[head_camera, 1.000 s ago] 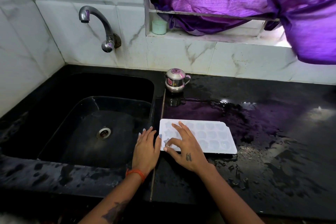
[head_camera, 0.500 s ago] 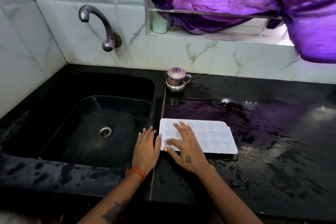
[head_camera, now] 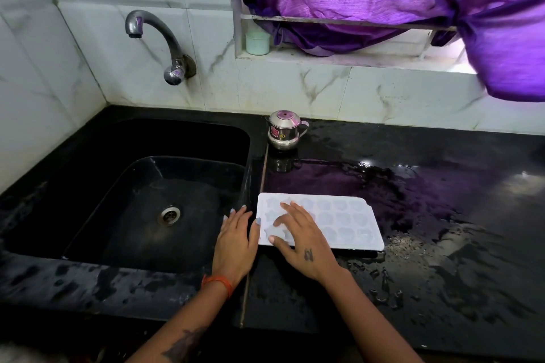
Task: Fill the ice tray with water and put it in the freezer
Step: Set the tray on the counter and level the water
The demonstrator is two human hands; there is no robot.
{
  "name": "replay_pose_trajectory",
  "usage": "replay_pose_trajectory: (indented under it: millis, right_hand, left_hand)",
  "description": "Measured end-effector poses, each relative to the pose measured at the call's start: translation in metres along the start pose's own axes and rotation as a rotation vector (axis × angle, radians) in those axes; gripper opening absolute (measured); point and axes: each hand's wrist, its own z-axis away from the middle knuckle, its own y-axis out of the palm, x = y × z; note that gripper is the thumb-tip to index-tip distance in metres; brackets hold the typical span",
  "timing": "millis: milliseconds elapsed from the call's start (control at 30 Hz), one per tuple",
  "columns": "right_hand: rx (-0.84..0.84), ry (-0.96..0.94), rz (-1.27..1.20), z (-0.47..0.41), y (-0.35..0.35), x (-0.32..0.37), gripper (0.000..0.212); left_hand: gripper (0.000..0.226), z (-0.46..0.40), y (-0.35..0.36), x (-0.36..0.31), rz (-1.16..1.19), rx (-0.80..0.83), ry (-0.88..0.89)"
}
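Two hands down at the ice tray [head_camera: 339, 219], which lies flat on the wet black bench [head_camera: 442, 244], just right of the sink [head_camera: 132, 200]. My right hand [head_camera: 303, 242] rests on the tray's left end, fingers spread and mostly straight, gripping nothing. My left hand [head_camera: 236, 242] lies flat beside the tray's left edge, thumb touching it, fingers straight. Behind the tray stands a small steel pot [head_camera: 284, 130]. Tap [head_camera: 159, 41] on the wall above the sink, dry.
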Motion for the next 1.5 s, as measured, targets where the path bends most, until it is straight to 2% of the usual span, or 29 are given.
replay_pose_trajectory:
  millis: [67,167,267,400,533,833,1033,1133,1267,1333,1500]
  right_hand:
    - [-0.04,0.054,-0.003,0.001,-0.011,-0.001,0.057]
    - [-0.118,0.172,0.1,0.003,-0.029,-0.015,0.077]
    - [-0.138,0.371,0.239,0.005,-0.051,-0.037,0.091]
    - [-0.006,0.61,0.407,0.007,-0.069,-0.059,0.083]
    - [0.12,0.692,0.448,0.004,-0.063,-0.06,0.077]
    - [0.178,0.696,0.481,-0.005,-0.053,-0.044,0.083]
    - [0.201,0.668,0.424,-0.015,-0.04,-0.025,0.084]
    - [0.228,0.633,0.427,-0.02,-0.031,-0.018,0.085]
    - [0.239,0.571,0.416,-0.026,-0.02,-0.005,0.084]
    - [0.25,0.509,0.401,-0.028,-0.014,0.001,0.083]
    - [0.244,0.445,0.386,-0.037,0.003,0.012,0.107]
  left_hand:
    - [0.061,0.0,0.0,0.001,-0.004,0.003,-0.002]
    - [0.06,0.0,0.0,0.001,-0.015,0.004,0.003]
    - [0.065,0.001,-0.001,-0.001,-0.013,0.002,0.017]
    - [0.056,0.002,0.0,-0.001,-0.016,0.001,0.02]
    - [0.056,0.002,-0.001,-0.001,-0.017,0.014,0.014]
    - [0.058,0.001,-0.001,0.0,-0.015,0.011,0.018]
    - [0.071,0.001,0.0,0.001,-0.009,0.004,0.028]
    - [0.073,0.0,-0.001,0.002,-0.004,0.007,0.023]
    - [0.061,-0.001,0.0,0.002,-0.028,0.019,0.021]
    - [0.067,0.0,0.001,0.003,-0.02,0.013,0.026]
    - [0.074,0.0,0.0,0.002,-0.016,0.012,0.031]
